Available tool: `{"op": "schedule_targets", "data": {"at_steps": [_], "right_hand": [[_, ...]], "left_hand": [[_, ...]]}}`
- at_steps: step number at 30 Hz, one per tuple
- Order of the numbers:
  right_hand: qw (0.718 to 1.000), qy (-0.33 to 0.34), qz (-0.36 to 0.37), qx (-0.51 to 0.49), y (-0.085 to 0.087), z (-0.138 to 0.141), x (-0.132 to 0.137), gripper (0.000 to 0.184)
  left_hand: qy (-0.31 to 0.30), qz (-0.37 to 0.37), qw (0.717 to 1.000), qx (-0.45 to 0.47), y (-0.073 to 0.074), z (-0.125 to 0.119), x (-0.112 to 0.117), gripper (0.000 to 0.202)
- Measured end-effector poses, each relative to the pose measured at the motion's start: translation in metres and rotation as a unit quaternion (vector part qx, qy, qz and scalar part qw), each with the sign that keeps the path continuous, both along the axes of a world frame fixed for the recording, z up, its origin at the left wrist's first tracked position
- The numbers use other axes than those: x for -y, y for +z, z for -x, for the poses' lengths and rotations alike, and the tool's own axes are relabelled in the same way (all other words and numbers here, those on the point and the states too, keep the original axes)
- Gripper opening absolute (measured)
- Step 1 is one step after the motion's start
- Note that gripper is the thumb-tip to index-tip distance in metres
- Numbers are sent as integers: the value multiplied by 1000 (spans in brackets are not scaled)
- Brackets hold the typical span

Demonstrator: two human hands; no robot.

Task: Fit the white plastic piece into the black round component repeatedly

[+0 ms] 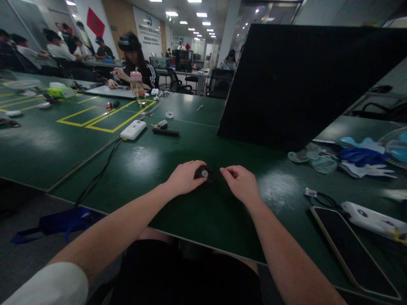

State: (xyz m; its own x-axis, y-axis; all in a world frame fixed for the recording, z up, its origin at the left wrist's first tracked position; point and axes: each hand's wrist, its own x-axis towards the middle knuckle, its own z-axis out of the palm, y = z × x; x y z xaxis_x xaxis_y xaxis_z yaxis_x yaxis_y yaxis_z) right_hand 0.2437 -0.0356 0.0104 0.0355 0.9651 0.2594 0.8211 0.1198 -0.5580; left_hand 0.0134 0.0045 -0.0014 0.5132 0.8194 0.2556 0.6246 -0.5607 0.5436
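My left hand (185, 178) is closed around a small black part with a pale round centre (204, 173), perhaps metal. Its dark edges blend into the green tabletop (203, 212), so its kind is unclear. A short gap to the right of the part, my right hand (241, 183) is closed in a pinch with thumb and index finger together. Anything between those fingertips is hidden or too small to name. Both forearms reach in from the table's near edge.
A large black panel (295, 84) leans up at the right. Rightward lie gloves (362, 156), a phone (352, 250) and a white power bank (372, 218). Ahead left are another power bank (133, 129), a black bar (165, 132), a tape roll (169, 115) and a bottle (137, 89). A co-worker sits beyond.
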Motion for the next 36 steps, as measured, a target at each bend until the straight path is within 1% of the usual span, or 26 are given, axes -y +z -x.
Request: {"op": "schedule_targets", "data": {"at_steps": [2, 3, 5, 6, 8, 11, 13, 14, 16, 19, 21, 22, 24, 28, 31, 34, 36], "right_hand": [[1000, 9, 20, -8, 3, -14, -2, 41], [1000, -2, 15, -12, 7, -20, -2, 45], [999, -47, 5, -17, 15, -32, 0, 53], [999, -52, 10, 1, 19, -36, 1, 54], [998, -5, 35, 49, 24, -39, 5, 47], [985, 83, 109, 103, 23, -36, 9, 35], [978, 97, 142, 122, 19, -31, 10, 24], [978, 93, 140, 125, 17, -28, 9, 19], [986, 78, 105, 100, 14, -22, 9, 17], [997, 72, 30, -24, 12, -8, 9, 24], [990, 84, 1, -112, 11, 3, 11, 28], [985, 93, -2, -143, 10, 8, 11, 28], [978, 107, 2, -177, 8, 15, 12, 26], [980, 101, 24, -171, 1, 18, 8, 25], [979, 98, 35, -174, -5, 15, 4, 25], [985, 100, 15, -143, -6, 12, 3, 24], [991, 72, -4, -116, -3, 9, 3, 29]], "left_hand": [[21, -4, 1000, -4, -1, 1, -2, 46], [26, -4, 1000, -5, -1, 2, -3, 46], [28, -1, 1000, -4, -1, 3, -3, 46], [28, -1, 1000, -3, 0, 4, -2, 46], [29, -1, 1000, -1, 1, 4, -1, 46], [36, -2, 999, 1, 2, 4, -1, 46], [36, 2, 999, 5, 2, 4, -1, 46], [32, 6, 999, 7, 2, 4, -1, 46], [22, 20, 999, 14, 2, 3, -1, 46], [8, 35, 999, 24, 3, 1, 1, 44], [6, 33, 999, 25, 2, 0, 2, 44], [5, 31, 999, 25, 1, 0, 3, 44], [4, 36, 999, 29, -1, -1, 3, 45], [6, 57, 997, 44, -5, -1, 2, 48], [12, 64, 997, 46, -5, -1, 2, 47], [7, 61, 997, 40, -2, -1, 3, 45], [9, 56, 998, 37, -1, -1, 3, 45]]}}
